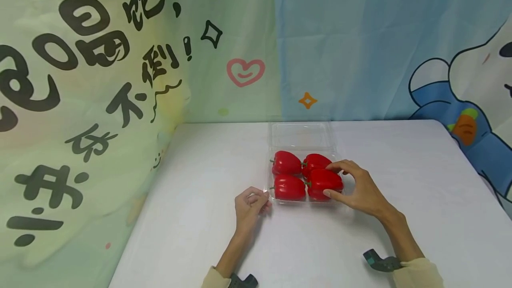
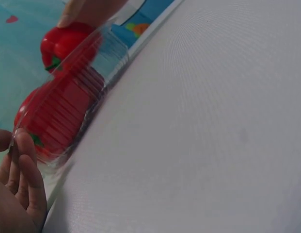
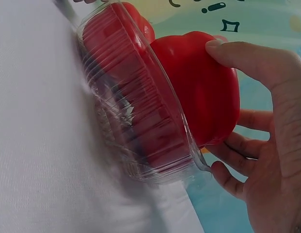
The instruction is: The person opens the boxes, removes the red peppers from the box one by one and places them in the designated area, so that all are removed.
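A clear plastic clamshell box (image 2: 115, 51) holds red bell peppers with green stems, its see-through lid (image 1: 301, 136) folded back behind it. My right hand (image 1: 362, 189) grips the front right bell pepper (image 1: 326, 184), thumb on the near side and fingers on the far side. In the right wrist view this pepper (image 3: 201, 87) sticks up above the box rim. My left hand (image 1: 250, 208) pinches the rim at the box's front left corner between thumb and fingers. The front left pepper (image 1: 289, 187), back left pepper (image 1: 286, 162) and back right pepper (image 1: 315, 162) sit in the box.
The box stands on a white table (image 1: 200, 163), toward its back edge. Behind and to the left hangs a printed cloth (image 1: 236, 21) with large dark characters and cartoon figures. Dark straps with small devices (image 1: 382, 262) sit on both wrists.
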The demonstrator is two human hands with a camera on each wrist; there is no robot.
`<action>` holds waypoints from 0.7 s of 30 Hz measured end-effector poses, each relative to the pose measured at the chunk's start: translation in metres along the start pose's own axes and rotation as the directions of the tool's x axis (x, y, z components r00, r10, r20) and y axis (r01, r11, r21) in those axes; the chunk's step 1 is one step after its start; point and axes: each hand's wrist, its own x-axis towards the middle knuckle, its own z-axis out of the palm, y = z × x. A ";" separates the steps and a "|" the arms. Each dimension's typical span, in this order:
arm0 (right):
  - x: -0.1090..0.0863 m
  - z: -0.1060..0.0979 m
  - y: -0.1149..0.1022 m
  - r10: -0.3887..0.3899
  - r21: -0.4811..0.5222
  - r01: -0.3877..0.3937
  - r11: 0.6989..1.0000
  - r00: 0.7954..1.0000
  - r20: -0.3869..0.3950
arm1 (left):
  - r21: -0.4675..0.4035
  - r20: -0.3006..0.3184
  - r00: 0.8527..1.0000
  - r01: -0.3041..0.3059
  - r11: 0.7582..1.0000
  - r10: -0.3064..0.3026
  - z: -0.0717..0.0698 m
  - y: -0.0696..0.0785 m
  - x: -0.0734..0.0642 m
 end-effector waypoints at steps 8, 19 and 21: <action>-0.001 -0.007 -0.002 -0.030 0.021 0.032 0.999 0.997 -0.075 | 0.000 -0.002 1.000 0.001 1.000 -0.001 0.000 -0.001 -0.001; 0.006 -0.027 0.001 0.037 0.120 -0.009 0.993 0.972 -0.234 | -0.005 -0.001 1.000 0.001 1.000 -0.001 0.000 -0.001 0.000; 0.006 -0.031 0.004 0.074 0.127 -0.041 0.991 0.960 -0.270 | -0.004 0.001 1.000 0.000 1.000 0.000 0.000 -0.001 0.000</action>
